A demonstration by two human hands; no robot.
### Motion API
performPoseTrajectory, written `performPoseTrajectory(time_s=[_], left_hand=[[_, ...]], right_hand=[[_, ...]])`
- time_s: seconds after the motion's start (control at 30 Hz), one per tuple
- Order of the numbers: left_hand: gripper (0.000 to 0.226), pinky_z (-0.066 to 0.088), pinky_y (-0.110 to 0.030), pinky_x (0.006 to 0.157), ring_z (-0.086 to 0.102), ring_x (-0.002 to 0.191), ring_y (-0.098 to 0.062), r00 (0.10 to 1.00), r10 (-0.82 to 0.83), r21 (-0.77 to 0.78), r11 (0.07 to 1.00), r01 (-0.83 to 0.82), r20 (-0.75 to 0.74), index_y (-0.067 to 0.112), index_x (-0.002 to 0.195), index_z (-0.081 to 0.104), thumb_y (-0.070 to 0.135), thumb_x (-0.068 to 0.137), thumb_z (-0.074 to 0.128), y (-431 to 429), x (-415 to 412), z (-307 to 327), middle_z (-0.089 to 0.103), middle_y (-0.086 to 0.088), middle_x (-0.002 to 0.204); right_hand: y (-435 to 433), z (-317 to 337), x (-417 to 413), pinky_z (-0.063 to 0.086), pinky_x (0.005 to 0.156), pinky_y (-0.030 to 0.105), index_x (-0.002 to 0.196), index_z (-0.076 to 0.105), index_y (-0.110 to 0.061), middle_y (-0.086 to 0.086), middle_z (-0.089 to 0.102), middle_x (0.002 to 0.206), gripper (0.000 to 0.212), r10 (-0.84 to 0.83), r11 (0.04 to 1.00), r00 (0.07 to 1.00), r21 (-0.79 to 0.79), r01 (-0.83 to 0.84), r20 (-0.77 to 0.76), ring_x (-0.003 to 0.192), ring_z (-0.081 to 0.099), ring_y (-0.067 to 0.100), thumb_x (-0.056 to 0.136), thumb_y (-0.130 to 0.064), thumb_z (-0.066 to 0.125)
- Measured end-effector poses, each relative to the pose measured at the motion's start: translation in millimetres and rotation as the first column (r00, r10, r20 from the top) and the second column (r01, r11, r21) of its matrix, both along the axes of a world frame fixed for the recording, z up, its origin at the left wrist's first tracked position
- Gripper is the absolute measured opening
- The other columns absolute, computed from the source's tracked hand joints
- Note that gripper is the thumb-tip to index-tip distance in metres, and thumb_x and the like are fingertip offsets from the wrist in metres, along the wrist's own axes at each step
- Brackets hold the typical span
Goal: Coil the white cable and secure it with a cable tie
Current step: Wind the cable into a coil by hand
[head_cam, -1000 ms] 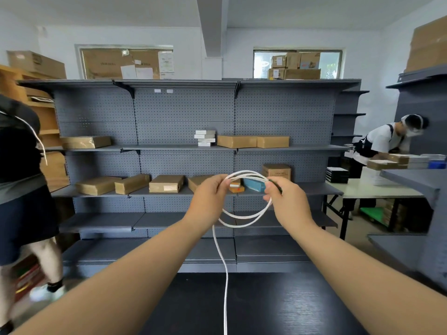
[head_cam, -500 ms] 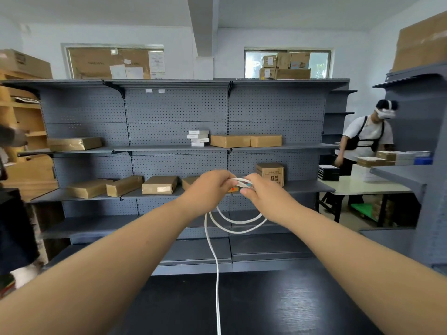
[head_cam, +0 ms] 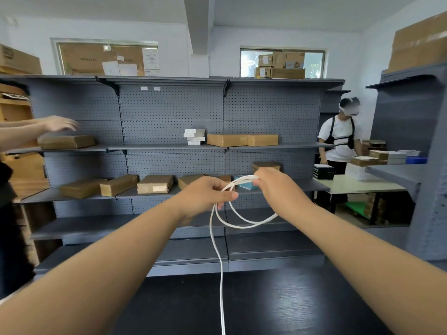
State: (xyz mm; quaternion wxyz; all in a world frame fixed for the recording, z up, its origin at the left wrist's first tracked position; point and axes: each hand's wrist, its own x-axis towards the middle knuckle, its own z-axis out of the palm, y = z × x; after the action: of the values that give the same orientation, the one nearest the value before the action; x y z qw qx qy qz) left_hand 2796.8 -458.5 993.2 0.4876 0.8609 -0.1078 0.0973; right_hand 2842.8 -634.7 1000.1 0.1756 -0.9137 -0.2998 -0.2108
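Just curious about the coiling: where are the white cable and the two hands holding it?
white cable [head_cam: 244,224], head view, bottom of the loops.
left hand [head_cam: 205,197], head view, back of hand.
right hand [head_cam: 278,187], head view, back of hand.

Hands farther apart than before, white cable [head_cam: 244,221] loops drawn wider between them.

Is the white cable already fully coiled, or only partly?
Only partly. The cable makes a few loops between the left hand and right hand, but a long tail hangs straight down.
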Motion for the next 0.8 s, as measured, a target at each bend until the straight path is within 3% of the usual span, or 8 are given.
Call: performPoseTrajectory(time_s=[0.13, 0.2, 0.27, 0.33, 0.43, 0.5, 0.7, 0.8], left_hand=[[0.005, 0.036, -0.029, 0.080, 0.048, 0.061, -0.012, 0.991, -0.070, -0.016, 0.997, 0.069, -0.115, 0.014, 0.078, 0.070, 0.012, 0.082, 0.068, 10.2, 6.1, 4.5, 0.053, -0.002, 0.058], [0.005, 0.039, -0.030, 0.088, 0.052, 0.065, -0.012, 0.989, -0.064, 0.004, 0.998, 0.065, -0.136, 0.006, 0.081, 0.071, 0.010, 0.082, 0.068, 12.9, 9.0, 8.1, 0.057, 0.000, 0.056], [0.011, 0.044, -0.025, 0.082, 0.054, 0.060, -0.005, 0.983, -0.075, -0.015, 0.997, 0.073, -0.167, 0.001, 0.084, 0.068, 0.012, 0.084, 0.066, 11.8, 9.6, 10.9, 0.061, 0.006, 0.058], [0.010, 0.051, -0.020, 0.072, 0.056, 0.060, -0.005, 0.967, -0.107, -0.063, 0.994, 0.094, -0.230, 0.013, 0.081, 0.065, 0.018, 0.088, 0.060, 9.4, 7.0, 9.6, 0.064, 0.009, 0.064], [0.011, 0.054, -0.027, 0.074, 0.064, 0.071, -0.015, 0.941, -0.162, -0.197, 0.975, 0.105, -0.296, 0.019, 0.086, 0.057, 0.027, 0.092, 0.053, 8.0, 6.3, -2.3, 0.067, -0.001, 0.087], [0.012, 0.053, -0.025, 0.070, 0.062, 0.069, -0.016, 0.940, -0.162, -0.264, 0.961, 0.082, -0.300, 0.018, 0.088, 0.054, 0.029, 0.093, 0.052, 5.1, 6.6, -11.4, 0.066, -0.003, 0.088], [0.023, 0.040, -0.018, 0.059, 0.042, 0.053, -0.005, 0.973, -0.146, -0.389, 0.919, 0.066, -0.178, 0.015, 0.091, 0.070, 0.024, 0.094, 0.049, -11.8, 14.0, -34.6, 0.052, 0.003, 0.076], [0.027, 0.033, -0.018, 0.054, 0.036, 0.050, -0.006, 0.998, -0.016, -0.414, 0.910, -0.008, -0.053, 0.018, 0.087, 0.073, 0.024, 0.095, 0.049, -25.1, 16.9, -34.4, 0.043, 0.003, 0.068]], right_hand=[[-5.2, -3.9, 2.0, 0.043, 0.078, 0.046, 0.101, 0.053, -0.006, 0.011, 0.050, 0.094, 0.026, 0.011, 0.998, 0.997, -0.064, -0.006, 0.080, 0.087, 0.053, 0.032, 0.100, -0.024, 0.035], [-7.7, -5.3, 1.0, 0.044, 0.075, 0.045, 0.102, 0.053, -0.005, 0.010, 0.046, 0.090, 0.023, 0.020, 0.999, 0.992, -0.052, -0.014, 0.124, 0.085, 0.052, 0.032, 0.100, -0.022, 0.037], [-9.7, -5.2, 0.5, 0.043, 0.073, 0.044, 0.102, 0.053, -0.006, 0.006, 0.041, 0.087, 0.020, 0.026, 0.999, 0.987, -0.035, -0.020, 0.157, 0.084, 0.051, 0.032, 0.099, -0.019, 0.038], [-12.0, -3.9, 1.6, 0.040, 0.071, 0.042, 0.105, 0.053, -0.006, 0.005, 0.040, 0.087, 0.018, 0.020, 1.000, 0.986, -0.008, -0.019, 0.165, 0.083, 0.051, 0.032, 0.099, -0.016, 0.040], [-18.5, -2.3, 5.2, 0.041, 0.071, 0.042, 0.105, 0.053, -0.006, 0.005, 0.041, 0.087, 0.016, -0.010, 0.999, 0.986, 0.033, 0.004, 0.168, 0.083, 0.051, 0.031, 0.098, -0.013, 0.041], [-24.0, -1.0, 8.6, 0.040, 0.070, 0.041, 0.102, 0.053, -0.005, 0.005, 0.042, 0.086, 0.018, -0.039, 0.998, 0.985, 0.058, 0.030, 0.168, 0.083, 0.051, 0.030, 0.098, -0.016, 0.040], [-39.8, -0.3, 16.3, 0.040, 0.072, 0.038, 0.101, 0.055, -0.005, 0.007, 0.046, 0.088, 0.023, -0.118, 0.977, 0.985, 0.190, 0.093, 0.125, 0.085, 0.052, 0.029, 0.099, -0.017, 0.036], [-45.8, -3.2, 20.2, 0.040, 0.069, 0.039, 0.095, 0.056, -0.004, 0.006, 0.045, 0.085, 0.018, -0.152, 0.967, 0.980, 0.222, 0.121, 0.130, 0.083, 0.052, 0.030, 0.098, -0.010, 0.038]])
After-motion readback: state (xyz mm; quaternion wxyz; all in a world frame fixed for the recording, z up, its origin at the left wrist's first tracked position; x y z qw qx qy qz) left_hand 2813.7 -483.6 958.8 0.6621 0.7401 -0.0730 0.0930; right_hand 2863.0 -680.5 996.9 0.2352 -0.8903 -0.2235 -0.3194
